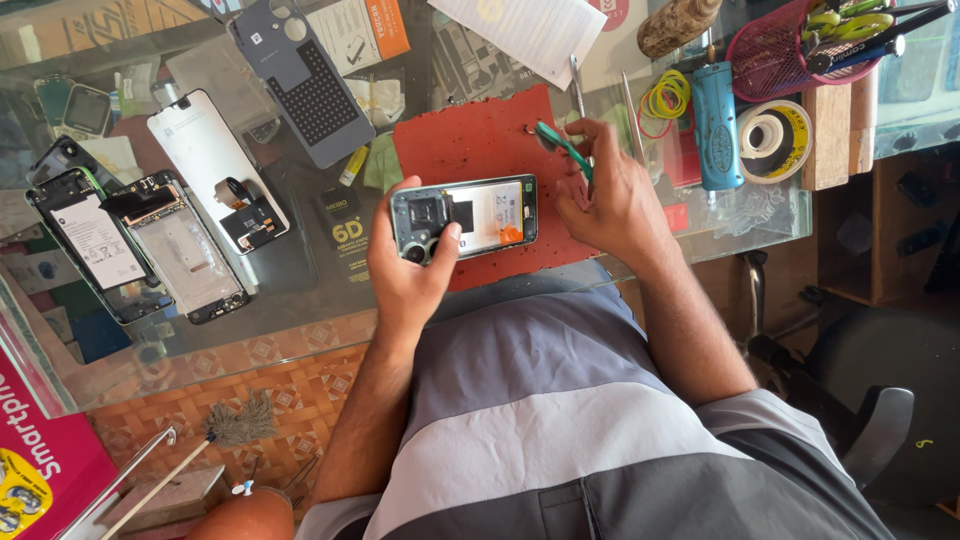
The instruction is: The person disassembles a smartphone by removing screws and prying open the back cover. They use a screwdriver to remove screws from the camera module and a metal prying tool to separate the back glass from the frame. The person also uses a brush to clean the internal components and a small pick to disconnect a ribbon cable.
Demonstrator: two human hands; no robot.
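Hands at the middle of the frame, both busy over a red work mat [480, 150] on the glass surface [300, 300]. Left hand [410, 265] has its grip clamped on an opened phone [465, 218], back cover off, thumb lying across the camera end and fingers wrapped beneath; the phone is held level just above the mat's lower edge, near the person's lap. Right hand [605, 195] sits just right of the phone, fingers closed around a green-handled tool [562, 145] whose tip points toward the mat's upper right corner. Whether that hand also touches the phone's right end, I cannot tell. Over at the left of the frame lie two more opened phones [140, 245] side by side, and a white display panel [215, 165] beside them. Upper left holds a grey back cover [300, 75]. Upper right: a blue cylinder [716, 125], a roll of tape [775, 140], yellow rubber bands [662, 100] and a red mesh basket [775, 50] of pens.
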